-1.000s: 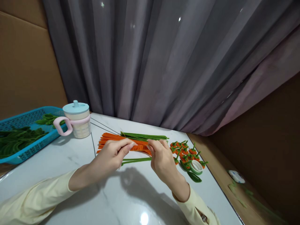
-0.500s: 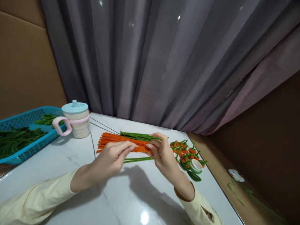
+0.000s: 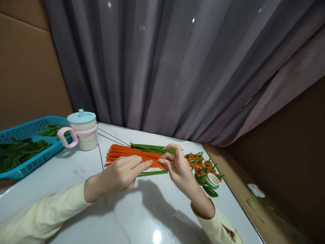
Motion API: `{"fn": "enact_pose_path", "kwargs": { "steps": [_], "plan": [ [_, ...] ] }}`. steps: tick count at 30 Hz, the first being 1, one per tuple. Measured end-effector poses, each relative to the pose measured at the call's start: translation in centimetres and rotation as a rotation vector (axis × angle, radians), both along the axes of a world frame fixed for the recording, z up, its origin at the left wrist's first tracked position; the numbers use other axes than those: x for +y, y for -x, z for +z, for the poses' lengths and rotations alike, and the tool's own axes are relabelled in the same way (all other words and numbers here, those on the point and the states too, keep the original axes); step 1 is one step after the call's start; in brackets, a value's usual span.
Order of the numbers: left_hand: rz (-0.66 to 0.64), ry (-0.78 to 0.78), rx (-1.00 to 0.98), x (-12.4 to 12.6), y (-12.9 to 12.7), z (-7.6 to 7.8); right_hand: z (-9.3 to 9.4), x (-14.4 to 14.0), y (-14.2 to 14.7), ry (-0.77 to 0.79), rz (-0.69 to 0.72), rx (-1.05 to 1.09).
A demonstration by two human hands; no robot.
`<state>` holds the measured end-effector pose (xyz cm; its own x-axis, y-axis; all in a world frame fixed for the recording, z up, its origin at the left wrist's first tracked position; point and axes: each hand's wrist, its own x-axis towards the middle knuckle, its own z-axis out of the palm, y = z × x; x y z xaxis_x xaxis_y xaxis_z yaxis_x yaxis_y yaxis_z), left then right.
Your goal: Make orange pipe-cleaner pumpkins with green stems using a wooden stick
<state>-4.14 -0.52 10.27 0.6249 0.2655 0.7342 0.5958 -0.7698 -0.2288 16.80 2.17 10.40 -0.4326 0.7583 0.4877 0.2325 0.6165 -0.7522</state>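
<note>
Between my fingertips is a coiled, wavy orange pipe cleaner (image 3: 157, 164). My right hand (image 3: 180, 171) pinches its right end with thumb and forefinger, the other fingers curled. My left hand (image 3: 123, 173) is closed at its left end, fingers stretched along it and the thumb mostly hidden. Just behind lies a bundle of straight orange pipe cleaners (image 3: 118, 153), partly covered by my hands. Beyond that bundle are green pipe cleaners (image 3: 148, 147), and a few more green stems (image 3: 151, 173) lie in front, below the coil.
To the right sit several small orange pipe-cleaner fruits with green tops (image 3: 200, 163), a white ring (image 3: 212, 179) and green leaf shapes (image 3: 210, 191). At left stand a lidded cup (image 3: 87, 139) with a pink handle and a blue basket (image 3: 33, 166) of green pieces. A curtain (image 3: 162, 67) hangs behind the table.
My left hand has slid slightly rightward along the coil, its fingers now straighter and laid over it. The right hand keeps its pinch, with the thumb shifted a little.
</note>
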Motion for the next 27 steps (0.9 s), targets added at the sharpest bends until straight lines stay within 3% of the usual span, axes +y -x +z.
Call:
{"fn": "enact_pose_path", "kwargs": {
  "steps": [3, 8, 12, 16, 19, 27],
  "plan": [
    [-0.015, 0.035, 0.094, 0.9, 0.2, -0.8, -0.5, 0.1, -0.7, 0.025, 0.009, -0.072],
    [-0.095, 0.363, 0.080, 1.3, -0.8, -3.6, -3.7, -1.4, -2.9, 0.028, 0.011, -0.238],
    [-0.147, 0.637, -0.037, 1.0, -1.8, -6.7, -7.9, -3.3, -4.8, -0.161, -0.121, -0.309],
    [-0.068, 0.920, -0.194, 1.0, -1.8, -8.9, -10.3, -4.2, -5.9, -0.333, -0.238, -0.302],
    [-0.022, 1.041, -0.237, 1.2, -1.7, -9.4, -10.6, -4.3, -5.9, -0.351, -0.254, -0.276],
    [-0.035, 1.127, -0.274, 1.2, -2.1, -8.9, -11.3, -4.5, -5.6, -0.334, -0.259, -0.297]
  ]
}}
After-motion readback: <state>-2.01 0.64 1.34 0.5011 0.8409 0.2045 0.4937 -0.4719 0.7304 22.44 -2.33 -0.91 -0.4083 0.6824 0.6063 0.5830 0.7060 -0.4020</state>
